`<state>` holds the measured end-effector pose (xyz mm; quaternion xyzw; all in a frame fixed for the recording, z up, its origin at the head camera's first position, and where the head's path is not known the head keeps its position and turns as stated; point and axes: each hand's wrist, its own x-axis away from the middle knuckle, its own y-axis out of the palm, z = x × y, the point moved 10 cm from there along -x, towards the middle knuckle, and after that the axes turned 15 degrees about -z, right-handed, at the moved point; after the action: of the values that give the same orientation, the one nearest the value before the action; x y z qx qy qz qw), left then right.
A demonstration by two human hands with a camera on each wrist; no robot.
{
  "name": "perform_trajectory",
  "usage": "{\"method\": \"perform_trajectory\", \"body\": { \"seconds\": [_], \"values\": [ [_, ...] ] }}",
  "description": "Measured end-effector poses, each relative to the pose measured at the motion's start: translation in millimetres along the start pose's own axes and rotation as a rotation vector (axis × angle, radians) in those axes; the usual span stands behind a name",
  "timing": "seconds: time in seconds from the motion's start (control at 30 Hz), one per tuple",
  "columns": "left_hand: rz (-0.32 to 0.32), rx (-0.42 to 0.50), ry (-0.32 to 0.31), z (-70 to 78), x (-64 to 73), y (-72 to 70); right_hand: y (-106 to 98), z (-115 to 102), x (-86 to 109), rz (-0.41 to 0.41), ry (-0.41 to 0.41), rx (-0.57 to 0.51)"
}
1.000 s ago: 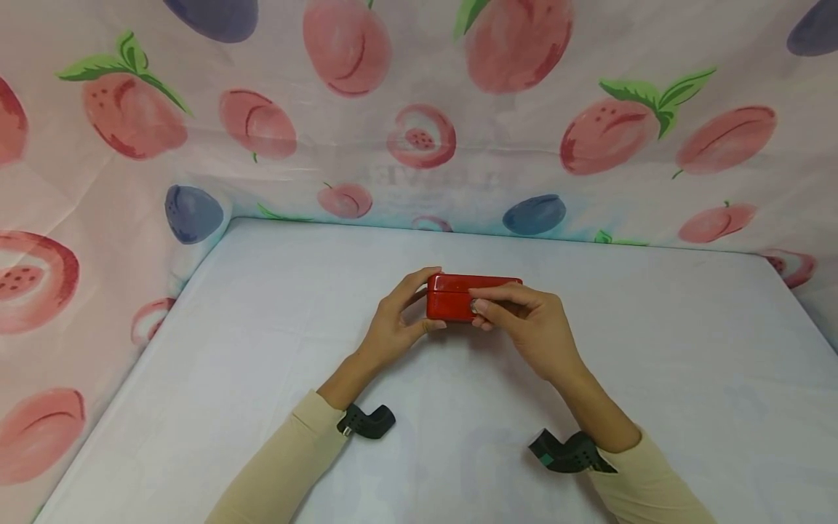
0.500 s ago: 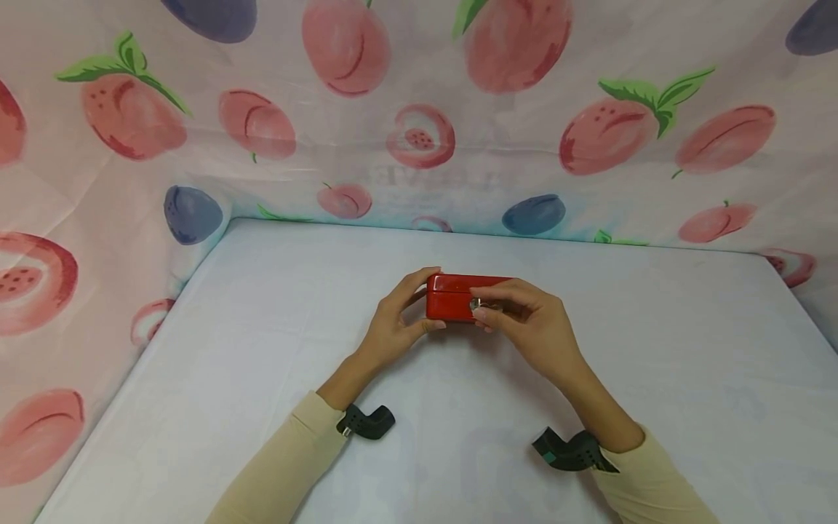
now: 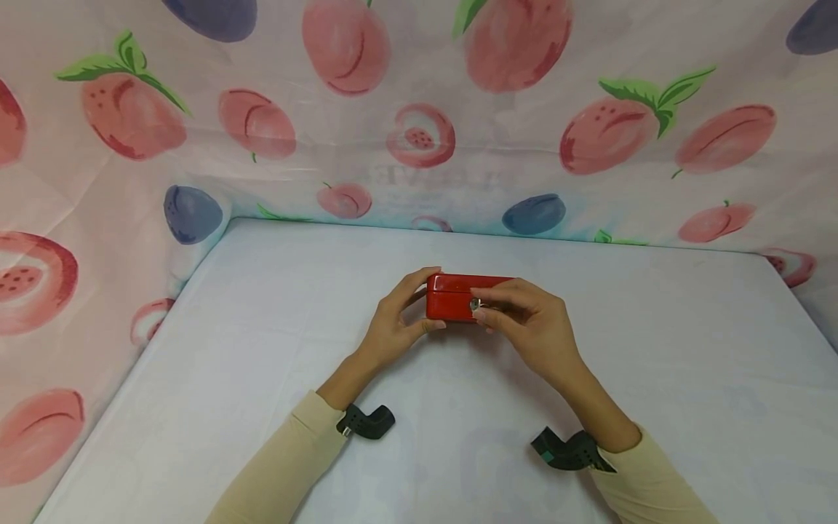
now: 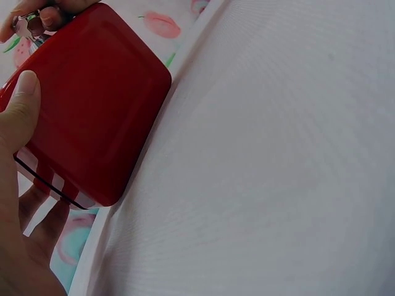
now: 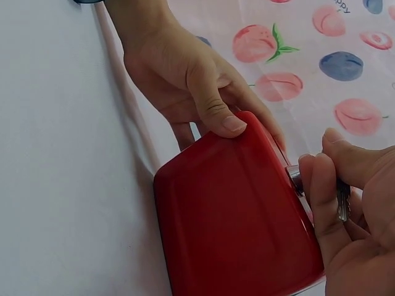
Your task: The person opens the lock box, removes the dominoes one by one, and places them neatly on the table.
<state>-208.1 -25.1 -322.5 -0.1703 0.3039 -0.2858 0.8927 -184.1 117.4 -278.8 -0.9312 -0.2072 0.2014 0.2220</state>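
A small red metal box (image 3: 452, 304) with a lid seam is held between both hands, lid closed. My left hand (image 3: 393, 320) grips its left end, thumb on the broad red face (image 4: 92, 111) and fingers on the opposite side. A silver lock cylinder (image 5: 295, 179) sits on the box's narrow front side. My right hand (image 3: 540, 327) pinches at this lock with thumb and forefinger. A small key (image 5: 344, 203) hangs among the right fingers. Those fingers hide whatever is inserted in the lock.
A white cloth (image 3: 419, 451) covers the table under the hands. Behind and to the left stands a fruit-print curtain (image 3: 491, 145). Black camera mounts sit on the left wrist (image 3: 366, 422) and the right wrist (image 3: 569, 450).
The right fingers have turned slightly at the lock, so more silver metal shows between them. The right hand now covers the box's upper right corner. Left hand and box stay in place.
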Motion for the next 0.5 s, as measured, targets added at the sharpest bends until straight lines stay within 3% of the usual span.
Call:
{"method": "perform_trajectory", "body": {
  "seconds": [0.5],
  "values": [
    [0.000, 0.001, 0.002, -1.2, 0.1, -0.4, 1.0, 0.7, -1.1, 0.000, -0.021, -0.001]
  ]
}}
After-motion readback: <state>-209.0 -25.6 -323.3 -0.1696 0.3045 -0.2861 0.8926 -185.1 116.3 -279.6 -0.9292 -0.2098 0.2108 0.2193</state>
